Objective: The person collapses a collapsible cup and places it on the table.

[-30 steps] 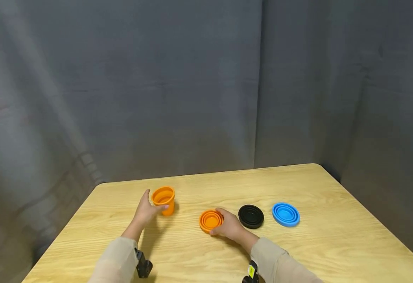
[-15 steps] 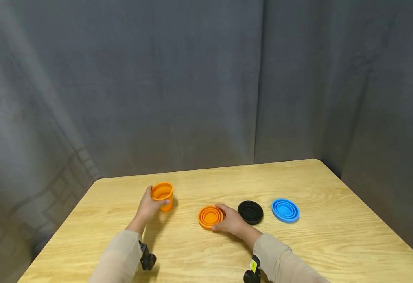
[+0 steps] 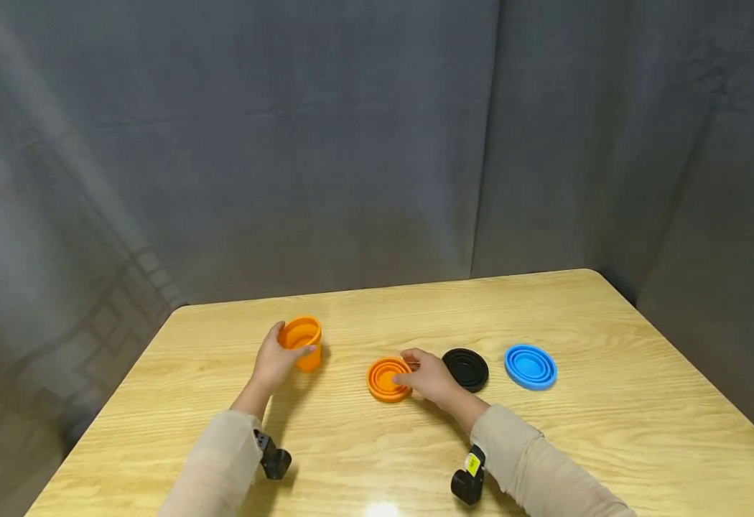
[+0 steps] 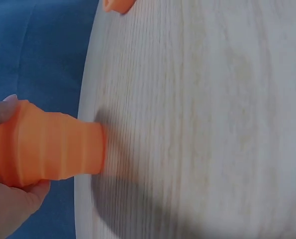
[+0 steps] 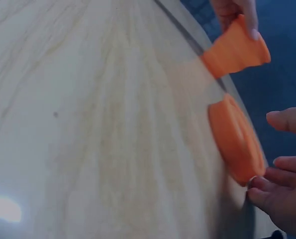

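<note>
An orange collapsible cup, pulled out to its full height, stands upright on the table at the left. My left hand grips it near the rim, thumb on one side and fingers on the other; the left wrist view shows its stepped wall. To the right lies a second orange collapsible cup, folded flat with its rings facing up. My right hand is at its right side. In the right wrist view, the thumb stands apart from this flat cup while the lower fingertips touch its edge.
A black folded cup lies just right of the right hand, and a blue folded cup lies farther right. Grey curtains hang behind the wooden table. Both sleeves carry a small black wrist camera.
My right hand has loosened from the flat orange cup, its thumb lifting off the rim. The left hand still holds the tall cup. The head view has tilted slightly down.
</note>
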### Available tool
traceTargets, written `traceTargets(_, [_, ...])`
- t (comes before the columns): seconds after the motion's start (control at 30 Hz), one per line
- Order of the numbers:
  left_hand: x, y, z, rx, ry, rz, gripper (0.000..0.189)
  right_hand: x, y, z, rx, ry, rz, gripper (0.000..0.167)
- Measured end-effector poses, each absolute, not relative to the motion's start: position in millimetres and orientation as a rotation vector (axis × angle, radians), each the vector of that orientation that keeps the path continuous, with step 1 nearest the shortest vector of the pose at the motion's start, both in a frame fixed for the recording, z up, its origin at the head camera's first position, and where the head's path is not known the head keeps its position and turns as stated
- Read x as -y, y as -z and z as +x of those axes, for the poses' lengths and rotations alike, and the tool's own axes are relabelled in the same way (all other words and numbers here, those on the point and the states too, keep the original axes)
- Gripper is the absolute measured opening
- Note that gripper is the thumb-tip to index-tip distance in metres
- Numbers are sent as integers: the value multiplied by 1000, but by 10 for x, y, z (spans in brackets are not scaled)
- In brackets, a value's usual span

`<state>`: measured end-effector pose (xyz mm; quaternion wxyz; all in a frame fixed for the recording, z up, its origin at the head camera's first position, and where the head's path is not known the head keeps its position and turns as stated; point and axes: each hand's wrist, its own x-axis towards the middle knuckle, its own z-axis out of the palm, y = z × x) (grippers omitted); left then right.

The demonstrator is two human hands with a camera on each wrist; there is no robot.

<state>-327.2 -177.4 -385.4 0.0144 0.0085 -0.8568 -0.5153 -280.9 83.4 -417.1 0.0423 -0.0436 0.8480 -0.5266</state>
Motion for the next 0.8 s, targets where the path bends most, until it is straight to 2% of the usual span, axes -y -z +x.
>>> traceTargets(0.23, [1766, 3838, -3154, 2653, 1692, 22, 84, -922, 4059, -2810, -2626, 1678, -114, 42])
traceTargets(0.4, [1690, 3768, -3073, 2671, 1696, -69, 86, -925, 3994, -2773, -2522, 1843, -207, 35])
traceTargets(0.8, [1373, 3575, -2785, 2626, 1930, -425, 78, -819, 3777, -2561, -2359, 1950, -457, 40])
